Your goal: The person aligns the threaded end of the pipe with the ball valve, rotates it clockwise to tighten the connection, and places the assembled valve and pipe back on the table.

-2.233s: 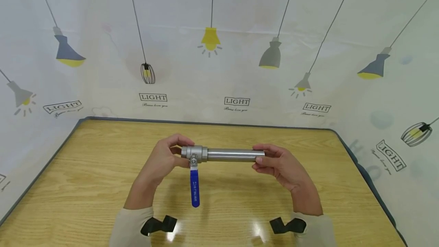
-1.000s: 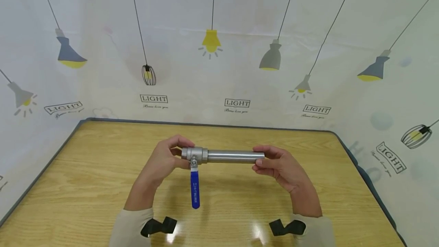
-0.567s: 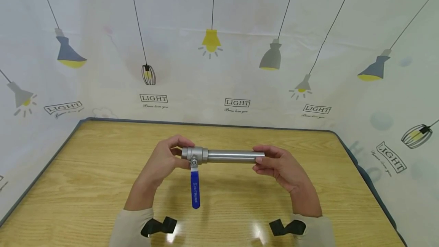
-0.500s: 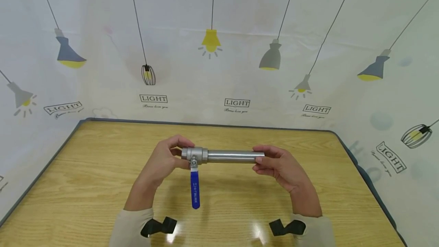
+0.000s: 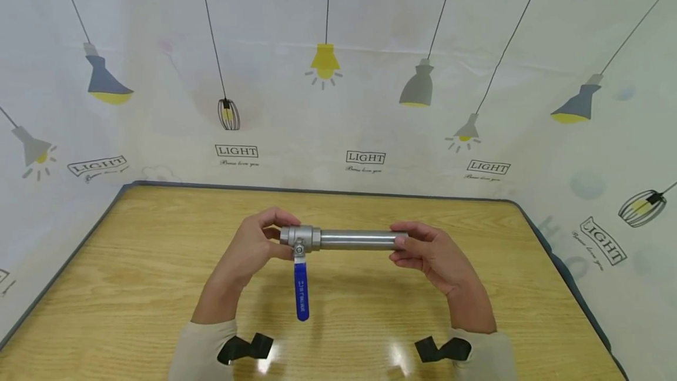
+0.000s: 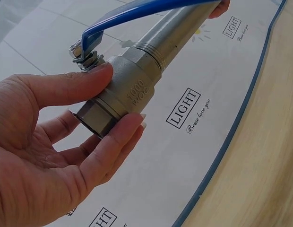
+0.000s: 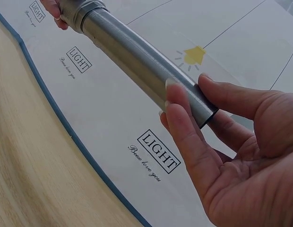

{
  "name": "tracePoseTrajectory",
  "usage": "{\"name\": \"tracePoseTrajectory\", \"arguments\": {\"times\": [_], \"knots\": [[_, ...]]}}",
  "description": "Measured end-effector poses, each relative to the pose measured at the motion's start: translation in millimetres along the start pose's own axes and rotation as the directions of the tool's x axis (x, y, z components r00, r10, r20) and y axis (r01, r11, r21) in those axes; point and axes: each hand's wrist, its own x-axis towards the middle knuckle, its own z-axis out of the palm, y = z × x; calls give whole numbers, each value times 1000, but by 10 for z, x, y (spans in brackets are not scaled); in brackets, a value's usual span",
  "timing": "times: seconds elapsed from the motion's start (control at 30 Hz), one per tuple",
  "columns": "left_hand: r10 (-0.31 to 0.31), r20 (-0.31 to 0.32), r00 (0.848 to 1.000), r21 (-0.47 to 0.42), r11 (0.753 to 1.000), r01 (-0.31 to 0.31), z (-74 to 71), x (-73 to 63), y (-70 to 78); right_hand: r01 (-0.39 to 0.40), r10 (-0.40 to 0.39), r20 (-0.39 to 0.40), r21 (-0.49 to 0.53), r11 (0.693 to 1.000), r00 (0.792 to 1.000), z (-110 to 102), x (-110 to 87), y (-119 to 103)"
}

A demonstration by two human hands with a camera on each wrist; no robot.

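Observation:
Between the two hands a ball valve point(image 5: 302, 237) joined to a straight steel pipe point(image 5: 357, 239) is held level above the table. My left hand point(image 5: 254, 246) pinches the valve's free end, thumb on the near side and fingertips across from it. The valve's blue lever handle point(image 5: 301, 291) points toward me, square to the pipe. My right hand point(image 5: 436, 251) grips the pipe's far right end between thumb and fingers. In the left wrist view the valve body point(image 6: 125, 85) bears raised lettering, and some thread point(image 6: 153, 52) shows where the pipe enters. The pipe's open end point(image 7: 210, 118) faces the right palm.
A wooden table point(image 5: 338, 334) with a dark blue edge point(image 5: 317, 191) lies below the hands. Around its back and sides stands a white sheet point(image 5: 285, 4) printed with lamps. Black straps point(image 5: 245, 348) stick out from both sleeves.
The right thumb has shifted slightly up on the pipe's end in the last half second. The left hand, valve and lever stay nearly in place; the whole head view shifts only slightly.

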Motion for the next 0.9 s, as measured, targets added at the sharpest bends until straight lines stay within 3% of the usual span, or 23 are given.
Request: {"name": "tracePoseTrajectory", "arguments": {"times": [0.33, 0.9], "knots": [[-3, 0, 1000, 2, 1000, 3, 3, 3, 8, -11, 11, -22, 9, 1000, 1000, 9, 0, -7], [-9, 1, 1000, -2, 1000, 9, -7, 0, 14, -7, 7, 12, 31, 1000, 1000, 7, 11, 6]]}}
